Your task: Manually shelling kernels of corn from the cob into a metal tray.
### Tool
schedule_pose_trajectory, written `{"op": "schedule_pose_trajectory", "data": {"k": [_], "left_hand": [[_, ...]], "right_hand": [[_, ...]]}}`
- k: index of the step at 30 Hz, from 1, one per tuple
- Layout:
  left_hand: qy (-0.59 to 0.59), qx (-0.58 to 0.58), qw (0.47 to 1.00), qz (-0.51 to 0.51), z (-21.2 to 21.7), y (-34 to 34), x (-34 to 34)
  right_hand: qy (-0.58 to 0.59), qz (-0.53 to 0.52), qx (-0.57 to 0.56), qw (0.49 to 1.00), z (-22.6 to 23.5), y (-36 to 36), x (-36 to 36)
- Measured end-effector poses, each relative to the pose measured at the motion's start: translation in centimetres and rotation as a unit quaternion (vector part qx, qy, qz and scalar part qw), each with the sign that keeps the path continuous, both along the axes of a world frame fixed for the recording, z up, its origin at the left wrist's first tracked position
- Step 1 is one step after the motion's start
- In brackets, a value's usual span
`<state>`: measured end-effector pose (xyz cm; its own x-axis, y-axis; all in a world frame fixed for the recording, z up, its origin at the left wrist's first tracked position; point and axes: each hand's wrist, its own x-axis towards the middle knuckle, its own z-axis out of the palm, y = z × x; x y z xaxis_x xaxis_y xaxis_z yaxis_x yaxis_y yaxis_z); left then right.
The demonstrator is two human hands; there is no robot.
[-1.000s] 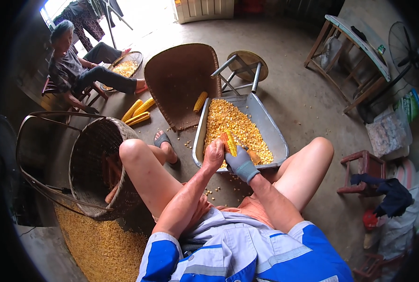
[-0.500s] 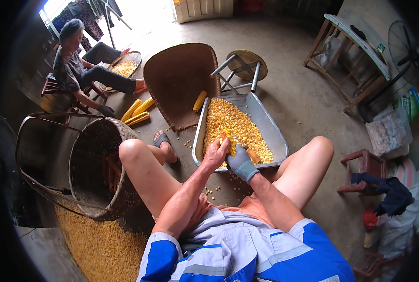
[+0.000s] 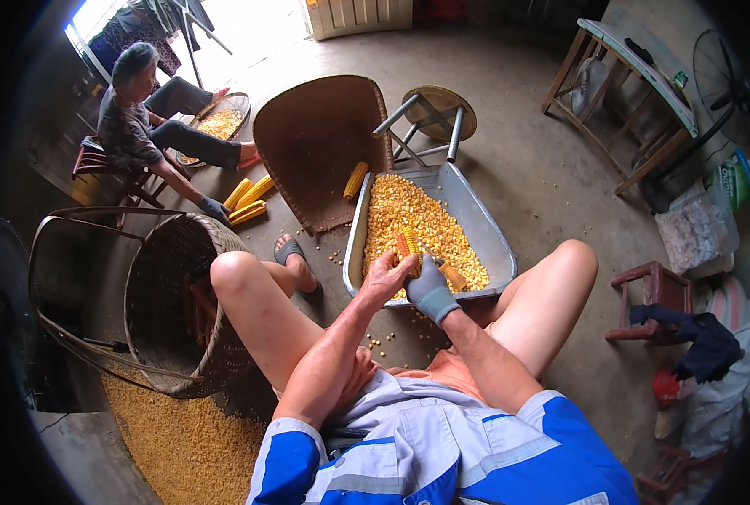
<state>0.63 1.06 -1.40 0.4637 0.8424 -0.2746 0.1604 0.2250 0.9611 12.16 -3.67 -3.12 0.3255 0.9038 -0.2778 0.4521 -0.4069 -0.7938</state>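
Closest in, at the lower left, a loose heap of yellow kernels (image 3: 181, 442) spreads over the floor. Beside it a deep round basket (image 3: 227, 358) of coarse, dark weave, with a long bent handle, leans over on its side; reddish-brown stripped cobs (image 3: 200, 310) lie inside.

Between the knees, the bare left hand (image 3: 385, 276) has its fingers curled shut about the lower part of a corn cob (image 3: 407, 242). The right hand (image 3: 429, 286), in a grey knitted glove, closes against the same cob from the other side; how far each of its fingers bends cannot be told. The cob tilts upward over the near part of a metal tub (image 3: 494, 240), one side bared to rough orange-red, the other still ridged with yellow kernels. The tub, smooth, grey and slope-walled, holds a thick bed of loose kernels (image 3: 413, 202).

Just beyond stands a wide, brown woven scoop (image 3: 320, 126) with one full cob (image 3: 355, 180) in it, near a round-topped stool (image 3: 451, 109) with metal legs. To the left, a seated co-worker's gloved hand (image 3: 215, 209) is at a few smooth yellow cobs (image 3: 250, 202) on the floor. Farther off, a shallow round tray (image 3: 244, 103) holds yellow-orange corn (image 3: 221, 124).
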Motion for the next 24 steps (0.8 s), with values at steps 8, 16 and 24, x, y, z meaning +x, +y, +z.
{"op": "schedule_pose_trajectory", "data": {"k": [8,16,24], "left_hand": [[-0.025,0.059,0.998,-0.003,-2.0,0.3,0.0],[-0.068,-0.062,0.994,0.063,-1.1,0.5,0.5],[-0.2,-0.168,0.959,0.108,-0.5,2.1,-1.8]], "right_hand": [[0.179,0.0,0.017,0.984,-1.4,0.4,0.5],[0.184,-0.027,0.063,0.981,0.5,0.2,0.1],[0.228,0.093,0.101,0.964,2.7,0.2,0.3]]}}
